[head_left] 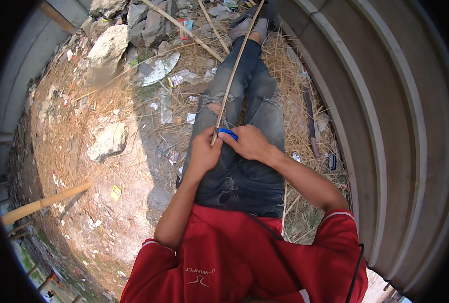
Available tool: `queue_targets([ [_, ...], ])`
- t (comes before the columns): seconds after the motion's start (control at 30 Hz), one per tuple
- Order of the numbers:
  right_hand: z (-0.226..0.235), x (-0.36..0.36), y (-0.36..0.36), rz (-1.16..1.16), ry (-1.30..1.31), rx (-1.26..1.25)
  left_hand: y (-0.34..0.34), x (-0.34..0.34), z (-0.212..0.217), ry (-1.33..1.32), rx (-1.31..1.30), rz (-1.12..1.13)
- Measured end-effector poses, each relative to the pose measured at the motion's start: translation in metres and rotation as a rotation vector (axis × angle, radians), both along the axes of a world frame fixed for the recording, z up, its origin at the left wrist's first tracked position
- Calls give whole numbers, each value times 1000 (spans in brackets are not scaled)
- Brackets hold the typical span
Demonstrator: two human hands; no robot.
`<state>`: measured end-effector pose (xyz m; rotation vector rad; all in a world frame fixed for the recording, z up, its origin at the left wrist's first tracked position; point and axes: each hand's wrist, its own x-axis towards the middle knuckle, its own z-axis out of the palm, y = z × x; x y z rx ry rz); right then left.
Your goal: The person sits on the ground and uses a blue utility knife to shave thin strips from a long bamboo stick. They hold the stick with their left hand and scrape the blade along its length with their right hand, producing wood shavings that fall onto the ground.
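Note:
A long, thin bamboo strip [233, 76] runs from my lap up along my outstretched legs to my feet. My left hand [204, 150] is closed around its near end, above my thighs. My right hand [253, 142] grips a small blue-handled knife [228, 133] beside it. The knife's dark front end meets the strip close to my left fingers and thumb. How the blade edge lies on the strip is too small to tell.
A corrugated metal wall [386, 126] rises close on my right. Rocks [109, 141] and litter lie on straw-strewn ground to the left. A bamboo pole [47, 203] juts in from the left. A dark pipe [311, 121] lies between my legs and the wall.

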<state>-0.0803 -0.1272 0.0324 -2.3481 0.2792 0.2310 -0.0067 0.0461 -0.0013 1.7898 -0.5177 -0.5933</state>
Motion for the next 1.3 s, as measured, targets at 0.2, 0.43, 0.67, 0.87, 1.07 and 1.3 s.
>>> queue_targets([
  [0.2, -3, 11, -10, 43, -24, -150, -5, 4, -8, -57, 143, -12],
  [0.43, -21, 54, -59, -319, -69, -116, -6, -1, 13, -14, 113, 36],
  [0.67, 0, 49, -132, -359, -44, -163, 11, -16, 2, -28, 96, -27],
  [0.87, 14, 5, -45, -61, -62, -98, 1, -6, 6, 70, 99, -28],
  [1.07, 5, -10, -2, 61, -68, -68, -1, -8, -5, 15, -3, -6],
  [1.3, -8, 26, -39, -79, -163, -170, 6, -3, -8, 12, 76, -21],
])
